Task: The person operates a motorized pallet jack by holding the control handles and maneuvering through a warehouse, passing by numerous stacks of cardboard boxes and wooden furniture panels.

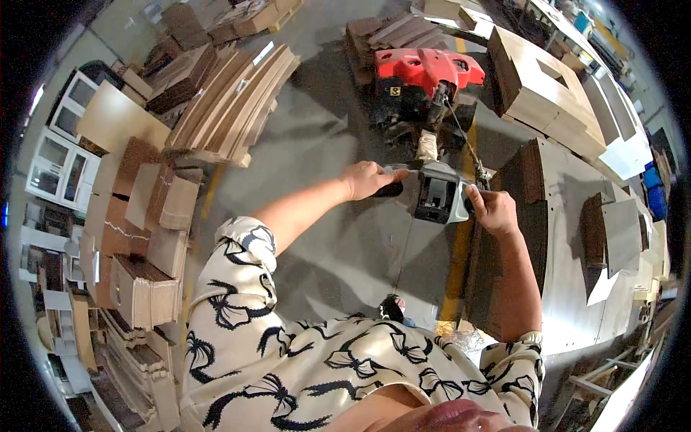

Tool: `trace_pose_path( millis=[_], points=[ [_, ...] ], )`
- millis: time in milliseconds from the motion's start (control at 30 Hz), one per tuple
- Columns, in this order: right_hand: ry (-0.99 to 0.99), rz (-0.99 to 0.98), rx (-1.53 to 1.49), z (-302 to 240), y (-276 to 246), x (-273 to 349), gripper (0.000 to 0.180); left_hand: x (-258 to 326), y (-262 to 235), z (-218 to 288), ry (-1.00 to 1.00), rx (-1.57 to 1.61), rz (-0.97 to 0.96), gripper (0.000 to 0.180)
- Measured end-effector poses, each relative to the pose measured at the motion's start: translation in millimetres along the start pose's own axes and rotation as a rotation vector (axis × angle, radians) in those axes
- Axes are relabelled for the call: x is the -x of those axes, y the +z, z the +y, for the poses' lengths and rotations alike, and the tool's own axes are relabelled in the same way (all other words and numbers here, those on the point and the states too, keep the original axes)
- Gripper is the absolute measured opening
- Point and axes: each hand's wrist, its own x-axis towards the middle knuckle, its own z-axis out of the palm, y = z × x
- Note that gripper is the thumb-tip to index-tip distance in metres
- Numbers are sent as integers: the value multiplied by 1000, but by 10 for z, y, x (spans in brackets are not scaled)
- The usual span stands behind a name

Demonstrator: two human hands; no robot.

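Observation:
A red and black powered pallet truck (428,66) stands ahead of me, its steering arm reaching back toward my body. At the near end of that arm is a grey and black control handle (437,193). My left hand (366,180) is closed round the handle's left black grip, thumb stretched toward the middle. On the other side, my right hand (494,210) is wrapped round the right grip, its thumb up by the handle's light grey side. Part of each grip is hidden by the fingers. A cable hangs along the right of the steering arm.
Stacked brown boards (230,104) lie to the left ahead, with cardboard stacks (147,288) nearer. Close on my right stands a tall stack of grey-topped panels (565,288); pale wooden panels (551,93) are beyond it. Brown boards (403,32) sit behind the truck's red body. A yellow line (455,284) marks the floor.

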Motion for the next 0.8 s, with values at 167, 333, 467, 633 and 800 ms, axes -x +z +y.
trace_pose_path(
  millis=[167,333,467,633,800],
  points=[
    [-21,-21,43,65,-83,-91,55,-17,-84,151,-63,185,-29,62],
    [-36,-67,11,8,-42,-161,52,48,-223,153,-135,254,-77,63],
    [-66,-42,15,33,43,-213,52,97,-182,85,-140,279,-55,62],
    [-136,-27,52,159,62,-430,51,116,-268,272,-120,140,128,63],
    [-73,-116,81,-40,53,-605,58,-105,-375,-109,-184,125,1,69]
  ],
)
